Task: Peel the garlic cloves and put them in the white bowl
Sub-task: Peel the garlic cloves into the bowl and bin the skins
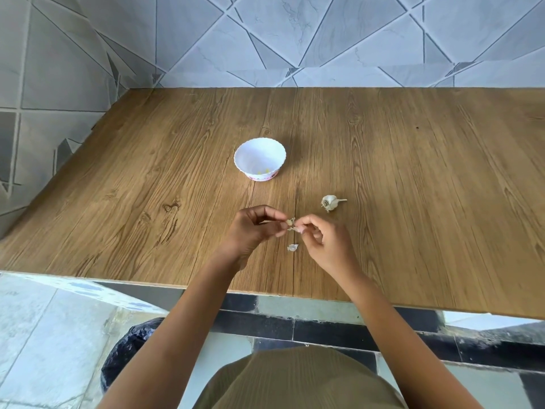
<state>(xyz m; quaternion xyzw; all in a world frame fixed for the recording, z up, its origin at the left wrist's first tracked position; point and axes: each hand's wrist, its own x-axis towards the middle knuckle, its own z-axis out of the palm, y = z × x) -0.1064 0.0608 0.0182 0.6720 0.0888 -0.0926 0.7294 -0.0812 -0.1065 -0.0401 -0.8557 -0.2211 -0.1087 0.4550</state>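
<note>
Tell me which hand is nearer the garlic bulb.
Right. The right hand is just in front and left of the garlic bulb; the left hand lies farther left.

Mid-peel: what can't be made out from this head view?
1. Garlic clove: head view, fingertips of the left hand and right hand cover it; remaining skin unclear.
2. White bowl: head view, yellowish specks inside too small to identify.
3. Garlic bulb: head view, too small to count cloves left.

Wooden table (141,178), grey tiled wall (265,36), black plastic bag (129,352) on floor
</note>
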